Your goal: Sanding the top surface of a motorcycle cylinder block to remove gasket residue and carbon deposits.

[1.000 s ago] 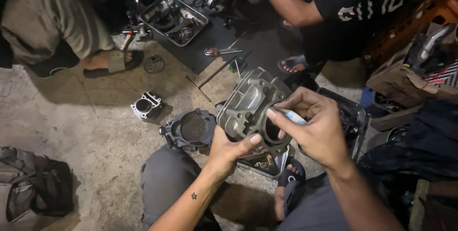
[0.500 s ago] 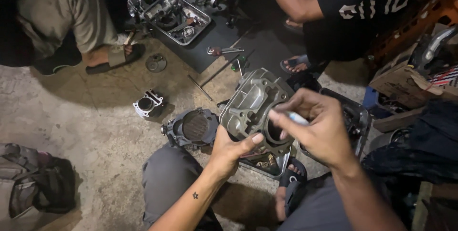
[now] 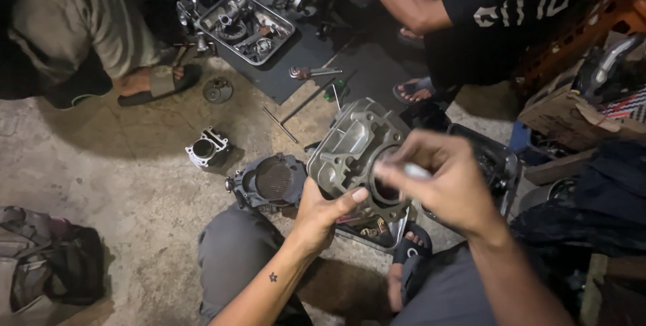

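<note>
Gripping engine cylinder (image 3: 353, 154), left hand (image 3: 319, 215)

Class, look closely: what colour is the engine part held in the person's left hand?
Dull grey metal, seen in the head view: the engine part rests in the left hand.

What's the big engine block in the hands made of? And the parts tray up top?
Engine block, held by the left hand: looks like cast aluminium, dull grey with a grainy, unpolished skin and moulded ribs; the exact alloy can't be told. Parts tray: seemingly thin pressed sheet metal, brighter and shinier, with a rolled rim catching light.
</note>
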